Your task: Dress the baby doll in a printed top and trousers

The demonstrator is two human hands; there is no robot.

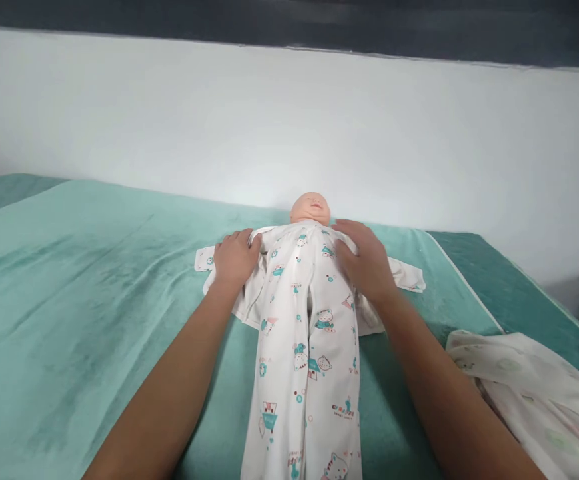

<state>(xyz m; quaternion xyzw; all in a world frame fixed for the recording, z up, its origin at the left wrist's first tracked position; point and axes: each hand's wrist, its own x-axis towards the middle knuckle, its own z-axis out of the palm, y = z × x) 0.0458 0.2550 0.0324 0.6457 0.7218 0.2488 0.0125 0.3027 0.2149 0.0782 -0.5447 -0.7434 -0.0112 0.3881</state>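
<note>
A baby doll lies on its back against the wall side of the bed, its head showing above the cloth. White baby trousers with teal and pink bear prints are spread lengthwise over its body, legs towards me. Beneath them a matching white top shows, its sleeves stretched out to both sides. My left hand rests on the top at the doll's shoulder on the left, thumb apart from the fingers. On the right, my right hand lies at the trousers' upper edge, fingers extended and thumb apart. The doll's limbs are hidden.
Teal plush bedding covers the bed, with wrinkles on the left. A crumpled white printed cloth lies at the lower right. Behind the doll rises a white wall with a dark band on top.
</note>
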